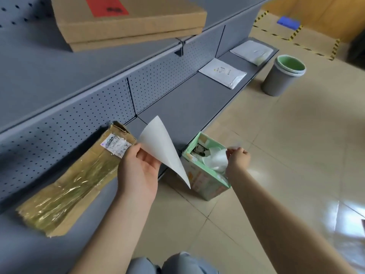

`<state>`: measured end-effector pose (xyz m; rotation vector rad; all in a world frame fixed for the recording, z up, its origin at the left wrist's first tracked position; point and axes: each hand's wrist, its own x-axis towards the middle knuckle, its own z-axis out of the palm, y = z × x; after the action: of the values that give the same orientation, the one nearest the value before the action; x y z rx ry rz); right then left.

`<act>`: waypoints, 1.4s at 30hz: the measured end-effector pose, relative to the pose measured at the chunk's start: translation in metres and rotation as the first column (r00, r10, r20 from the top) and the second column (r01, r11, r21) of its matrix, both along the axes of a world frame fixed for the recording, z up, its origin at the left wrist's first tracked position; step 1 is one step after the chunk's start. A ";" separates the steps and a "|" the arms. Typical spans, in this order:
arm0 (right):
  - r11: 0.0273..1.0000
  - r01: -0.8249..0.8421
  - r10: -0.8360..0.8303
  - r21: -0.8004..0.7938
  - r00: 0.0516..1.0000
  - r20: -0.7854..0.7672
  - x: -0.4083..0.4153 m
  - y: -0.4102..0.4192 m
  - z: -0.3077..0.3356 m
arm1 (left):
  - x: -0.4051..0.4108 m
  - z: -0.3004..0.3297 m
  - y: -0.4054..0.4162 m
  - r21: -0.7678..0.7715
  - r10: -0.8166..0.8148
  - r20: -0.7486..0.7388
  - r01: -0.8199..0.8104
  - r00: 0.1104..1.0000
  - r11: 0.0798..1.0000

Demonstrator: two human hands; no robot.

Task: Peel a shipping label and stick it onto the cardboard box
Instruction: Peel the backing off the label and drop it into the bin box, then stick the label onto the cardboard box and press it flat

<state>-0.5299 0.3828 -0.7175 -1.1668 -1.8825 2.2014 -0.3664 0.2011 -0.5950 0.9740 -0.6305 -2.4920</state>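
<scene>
A long flat cardboard box (65,186), wrapped in shiny tape, lies on the grey shelf (187,107) at the left, with an old label (116,144) at its far end. My left hand (140,169) pinches a curled white label sheet (164,147) just right of that end. My right hand (237,160) is closed over the open green carton (207,182) on the floor, its fingers pinching a thin translucent scrap that is blurred. White crumpled backing paper (215,160) fills the carton's top.
Two white mailers (223,73) (251,51) lie further along the shelf. Flat cardboard boxes (128,26) rest on the upper shelf. A grey bin with a green liner (282,76) stands on the tiled floor. Hazard-striped tape marks the floor beyond.
</scene>
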 end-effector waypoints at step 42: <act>0.656 -0.567 0.754 0.498 0.480 -0.448 0.075 -0.073 0.326 | 0.035 0.239 -0.008 -0.009 0.070 -0.095 -0.071 0.993 0.997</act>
<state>-0.4544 0.3098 -0.3916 0.4791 -2.3916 2.0269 -0.3317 0.1927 -0.3559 0.8532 -0.5707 -2.4531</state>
